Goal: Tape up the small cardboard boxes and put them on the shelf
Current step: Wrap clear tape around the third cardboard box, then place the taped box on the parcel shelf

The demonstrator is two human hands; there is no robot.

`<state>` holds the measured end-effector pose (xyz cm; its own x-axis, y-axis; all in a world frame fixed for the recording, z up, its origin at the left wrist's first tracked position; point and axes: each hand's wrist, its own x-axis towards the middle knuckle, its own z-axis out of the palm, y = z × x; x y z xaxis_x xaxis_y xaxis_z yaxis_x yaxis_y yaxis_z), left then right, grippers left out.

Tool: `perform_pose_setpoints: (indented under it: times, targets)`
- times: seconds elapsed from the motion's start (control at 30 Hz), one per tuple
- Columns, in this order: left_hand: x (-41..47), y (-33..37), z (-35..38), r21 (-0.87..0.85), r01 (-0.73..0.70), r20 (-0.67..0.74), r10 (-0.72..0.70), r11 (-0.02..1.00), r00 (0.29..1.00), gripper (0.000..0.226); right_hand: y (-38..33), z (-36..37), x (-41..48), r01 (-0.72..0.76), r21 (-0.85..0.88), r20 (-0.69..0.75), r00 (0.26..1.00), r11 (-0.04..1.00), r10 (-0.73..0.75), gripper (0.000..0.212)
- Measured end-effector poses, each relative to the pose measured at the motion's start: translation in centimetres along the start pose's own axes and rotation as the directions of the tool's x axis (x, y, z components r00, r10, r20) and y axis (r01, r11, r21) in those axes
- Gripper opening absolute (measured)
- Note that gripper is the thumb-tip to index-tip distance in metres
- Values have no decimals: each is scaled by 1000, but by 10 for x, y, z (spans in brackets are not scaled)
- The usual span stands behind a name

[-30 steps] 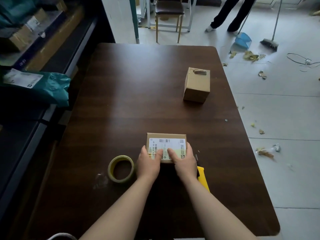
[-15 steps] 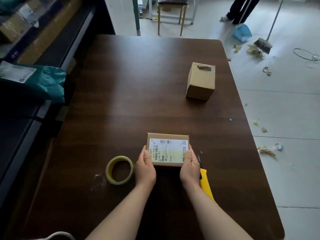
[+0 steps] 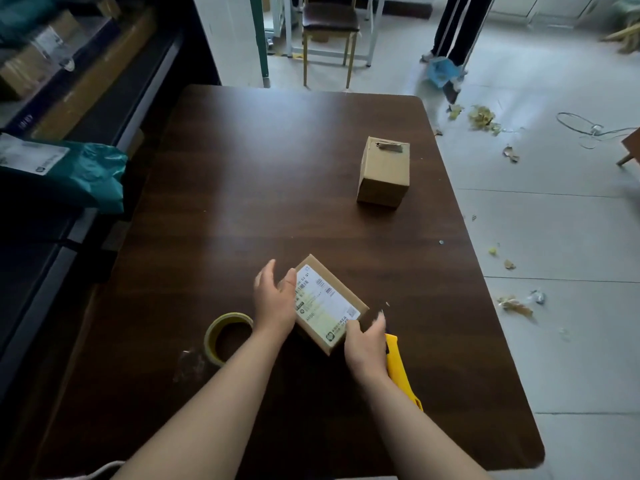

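A flat cardboard box with a white shipping label lies turned at an angle on the dark wooden table. My left hand holds its left side, thumb on the top face. My right hand holds its near right corner. A second, taller cardboard box stands farther back on the right. A roll of yellowish tape lies flat just left of my left wrist. A yellow utility knife lies under my right wrist.
A dark shelf unit runs along the left, holding cardboard boxes and a teal mailer bag. A chair stands beyond the table. A person sweeps scraps on the floor at the right.
The labelled box has been turned from square to diagonal. My left hand moved up along its left side, and my right hand shifted to its near corner.
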<state>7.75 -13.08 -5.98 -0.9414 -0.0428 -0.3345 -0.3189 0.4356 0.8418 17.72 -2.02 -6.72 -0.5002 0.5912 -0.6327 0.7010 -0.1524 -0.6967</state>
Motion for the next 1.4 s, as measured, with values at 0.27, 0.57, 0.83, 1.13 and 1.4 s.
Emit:
perform_pose_setpoints:
  times: [0.27, 0.57, 0.83, 1.13, 1.4]
  targets:
    - [-42, -7, 0, -256, 293, 116, -272, 921, 955, 56, -20, -25, 8, 170, -261, 87, 984, 950, -152, 41]
    - [-56, -10, -12, -171, 328, 156, -303, 929, 940, 47, -19, -25, 6, 176, -59, 262, 953, 983, -155, 45]
    - [-57, 11, -24, -188, 200, 150, -173, 962, 973, 42, -32, -14, -18, 226, 64, 257, 937, 972, -235, 46]
    - [-63, 63, -86, -342, 75, 102, -42, 937, 994, 37, -93, -6, -64, 464, 46, 211, 861, 884, -463, 44]
    - [-79, 95, -147, -455, -41, -22, 35, 889, 999, 34, -138, 10, -121, 613, 130, 245, 742, 779, -624, 24]
